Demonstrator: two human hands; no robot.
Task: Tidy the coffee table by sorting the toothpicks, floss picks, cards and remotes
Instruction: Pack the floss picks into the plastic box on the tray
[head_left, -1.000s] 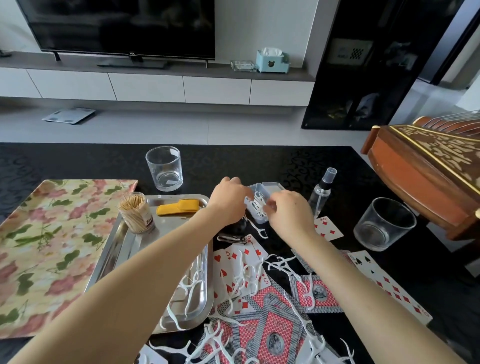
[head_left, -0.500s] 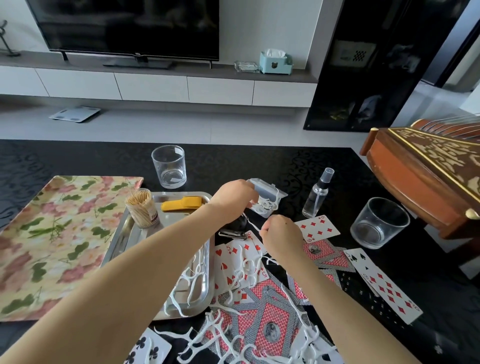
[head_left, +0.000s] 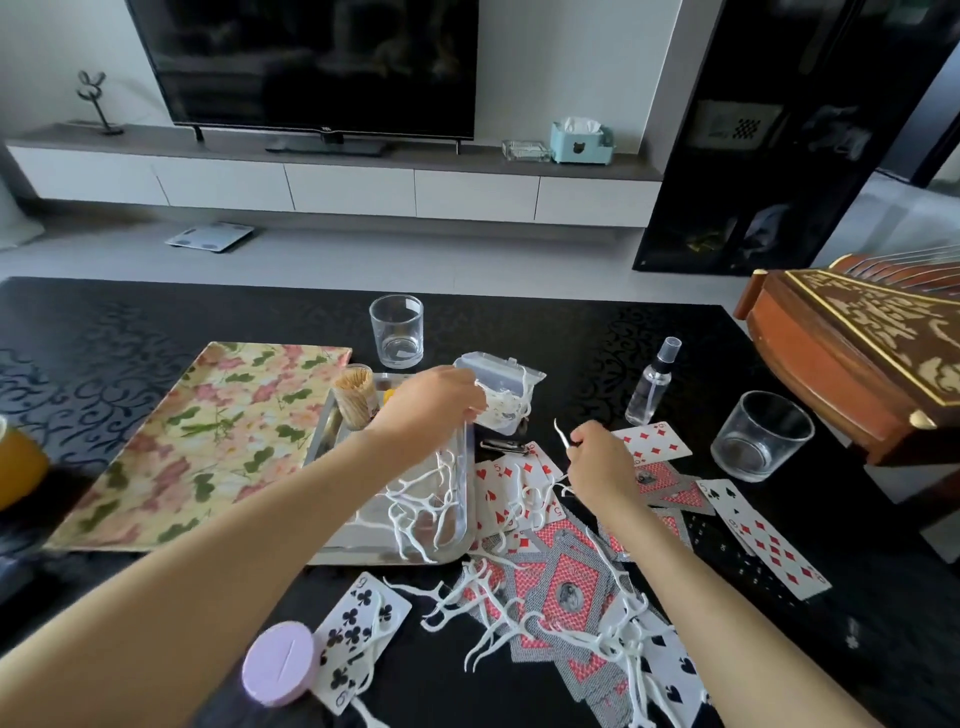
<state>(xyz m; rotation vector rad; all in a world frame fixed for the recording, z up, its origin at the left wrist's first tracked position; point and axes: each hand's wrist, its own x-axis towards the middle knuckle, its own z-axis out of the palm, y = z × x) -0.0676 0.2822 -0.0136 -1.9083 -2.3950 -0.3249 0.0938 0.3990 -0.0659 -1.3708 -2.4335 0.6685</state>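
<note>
- One floss pick (head_left: 562, 434), mid-table just right of the box (head_left: 498, 384), tip up, pinched in the right hand (head_left: 602, 467), fingers curled.
- Left hand (head_left: 436, 402) grips the box, tilted; keep its mouth facing the pick and slide it in lengthwise.
- Loose picks (head_left: 483, 608) tangle over the cards (head_left: 566, 587), near side; lift singly.
</note>
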